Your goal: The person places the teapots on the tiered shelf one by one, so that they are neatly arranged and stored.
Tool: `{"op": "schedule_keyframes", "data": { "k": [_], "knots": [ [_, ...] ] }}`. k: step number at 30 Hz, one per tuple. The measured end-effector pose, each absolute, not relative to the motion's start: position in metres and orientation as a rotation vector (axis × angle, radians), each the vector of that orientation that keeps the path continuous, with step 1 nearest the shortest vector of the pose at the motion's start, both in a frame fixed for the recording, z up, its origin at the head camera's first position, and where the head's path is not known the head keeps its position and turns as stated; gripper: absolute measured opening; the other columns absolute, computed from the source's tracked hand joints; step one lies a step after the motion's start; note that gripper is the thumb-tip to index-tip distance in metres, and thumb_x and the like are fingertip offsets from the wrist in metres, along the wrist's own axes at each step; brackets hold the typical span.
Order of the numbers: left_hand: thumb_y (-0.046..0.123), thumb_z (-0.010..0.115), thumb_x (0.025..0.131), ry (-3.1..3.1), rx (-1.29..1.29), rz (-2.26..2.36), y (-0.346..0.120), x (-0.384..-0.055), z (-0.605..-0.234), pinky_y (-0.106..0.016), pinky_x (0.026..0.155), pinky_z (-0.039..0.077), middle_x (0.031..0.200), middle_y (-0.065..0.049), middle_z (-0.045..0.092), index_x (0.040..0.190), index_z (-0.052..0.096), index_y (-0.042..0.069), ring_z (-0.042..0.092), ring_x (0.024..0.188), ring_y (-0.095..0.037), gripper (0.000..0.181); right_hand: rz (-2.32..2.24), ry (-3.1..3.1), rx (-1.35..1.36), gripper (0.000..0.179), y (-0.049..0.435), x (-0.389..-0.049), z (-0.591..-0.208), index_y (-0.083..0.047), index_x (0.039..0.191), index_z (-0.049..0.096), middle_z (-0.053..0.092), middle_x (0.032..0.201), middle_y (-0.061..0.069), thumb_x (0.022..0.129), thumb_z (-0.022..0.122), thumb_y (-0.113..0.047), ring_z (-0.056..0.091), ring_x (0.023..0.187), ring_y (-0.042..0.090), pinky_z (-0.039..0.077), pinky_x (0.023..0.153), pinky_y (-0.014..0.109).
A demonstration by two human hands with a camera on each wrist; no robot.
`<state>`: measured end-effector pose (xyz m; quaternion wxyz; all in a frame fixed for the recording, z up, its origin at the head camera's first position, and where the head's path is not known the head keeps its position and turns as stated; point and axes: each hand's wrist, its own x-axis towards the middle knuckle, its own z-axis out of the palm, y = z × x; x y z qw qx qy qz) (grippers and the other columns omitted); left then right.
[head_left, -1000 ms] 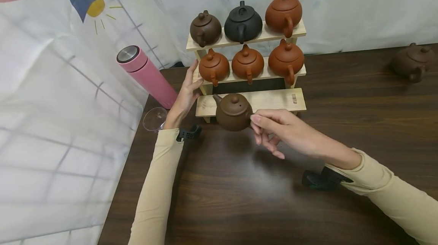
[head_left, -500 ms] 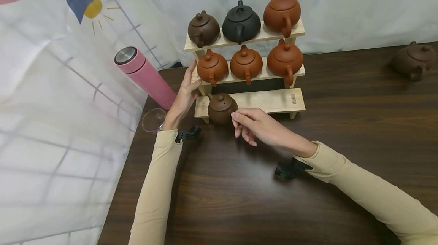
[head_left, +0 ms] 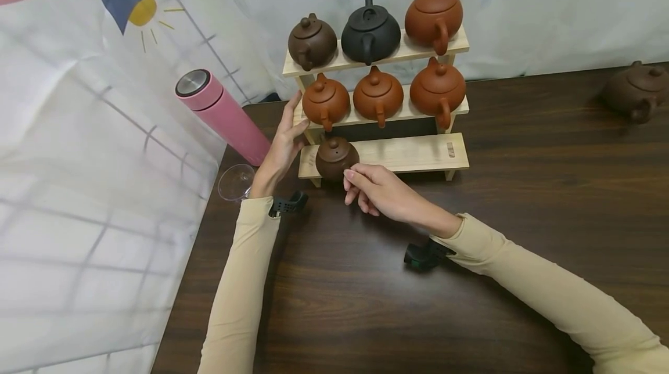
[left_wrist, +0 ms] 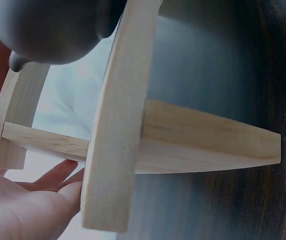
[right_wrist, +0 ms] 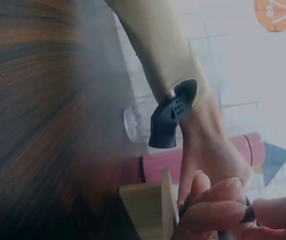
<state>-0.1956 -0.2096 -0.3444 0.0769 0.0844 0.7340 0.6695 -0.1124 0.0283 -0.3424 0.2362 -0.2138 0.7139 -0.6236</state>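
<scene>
A small dark brown teapot is at the left end of the lowest board of a wooden display stand. My right hand pinches its handle between thumb and forefinger, the other fingers hanging loosely curled below. In the right wrist view, a dark bit of handle shows between the fingertips. My left hand holds the stand's left side at the middle shelf, thumb toward the front edge. In the left wrist view the teapot overlaps the board, and fingers reach behind the frame.
Three orange-red teapots line the middle shelf. On top stand a brown teapot, a black one and another orange-red one. A pink thermos and clear glass are left; another brown teapot sits far right.
My right hand has carried the teapot left and slightly back, from in front of the lowest board to its left end. My left hand has stayed at the stand.
</scene>
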Motion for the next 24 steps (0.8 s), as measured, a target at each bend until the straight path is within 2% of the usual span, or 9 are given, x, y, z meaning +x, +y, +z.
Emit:
{"op": "schedule_keyframes", "data": {
  "k": [5, 9, 14, 17, 21, 24],
  "knots": [
    [0.018, 0.04, 0.108, 2.195, 0.258, 2.011, -0.21, -0.195, -0.344, -0.07, 0.119, 0.011, 0.175, -0.001, -0.004, 0.17, 0.003, 0.02, 0.007, 0.158, -0.025, 0.072, -1.69, 1.956, -0.588, 0.031, 0.018, -0.112, -0.342, 0.001, 0.105, 0.062, 0.072, 0.088, 0.015, 0.115, 0.042, -0.021, 0.048, 0.054, 0.015, 0.037, 0.047, 0.026],
    [0.02, 0.041, 0.108, 2.213, 0.262, 1.995, -0.21, -0.194, -0.343, -0.071, 0.119, 0.01, 0.175, -0.001, -0.005, 0.17, 0.004, 0.02, 0.003, 0.158, -0.024, 0.072, -1.68, 1.94, -0.585, 0.03, 0.01, -0.112, -0.343, 0.001, 0.108, 0.064, 0.074, 0.086, 0.009, 0.115, 0.044, -0.021, 0.047, 0.052, 0.013, 0.035, 0.047, 0.026],
    [0.019, 0.041, 0.108, 2.21, 0.266, 1.996, -0.208, -0.195, -0.343, -0.07, 0.119, 0.01, 0.175, -0.001, -0.003, 0.17, 0.004, 0.02, 0.006, 0.157, -0.024, 0.072, -1.685, 1.948, -0.593, 0.031, 0.002, -0.112, -0.343, 0.001, 0.11, 0.066, 0.075, 0.09, 0.018, 0.114, 0.046, -0.021, 0.046, 0.051, 0.012, 0.033, 0.047, 0.025],
    [0.017, 0.039, 0.109, 2.193, 0.273, 2.01, -0.209, -0.195, -0.343, -0.067, 0.12, 0.016, 0.174, -0.003, 0.001, 0.17, 0.003, 0.02, 0.015, 0.155, -0.027, 0.071, -1.704, 1.939, -0.587, 0.029, -0.001, -0.112, -0.343, -0.001, 0.109, 0.068, 0.075, 0.092, 0.021, 0.114, 0.047, -0.022, 0.047, 0.051, 0.013, 0.034, 0.047, 0.025],
    [0.017, 0.038, 0.109, 2.189, 0.267, 2.018, -0.209, -0.196, -0.344, -0.063, 0.12, 0.021, 0.174, -0.004, 0.002, 0.17, 0.003, 0.02, 0.019, 0.154, -0.028, 0.07, -1.703, 1.939, -0.58, 0.031, -0.006, -0.113, -0.344, 0.0, 0.111, 0.069, 0.076, 0.091, 0.019, 0.113, 0.048, -0.023, 0.047, 0.051, 0.012, 0.035, 0.048, 0.025],
    [0.017, 0.038, 0.11, 2.196, 0.262, 2.011, -0.209, -0.196, -0.344, -0.063, 0.12, 0.019, 0.174, -0.002, -0.001, 0.17, 0.004, 0.02, 0.015, 0.155, -0.026, 0.07, -1.691, 1.946, -0.577, 0.033, -0.01, -0.113, -0.345, 0.002, 0.115, 0.07, 0.077, 0.091, 0.015, 0.113, 0.049, -0.024, 0.048, 0.05, 0.012, 0.036, 0.048, 0.025]
  ]
}}
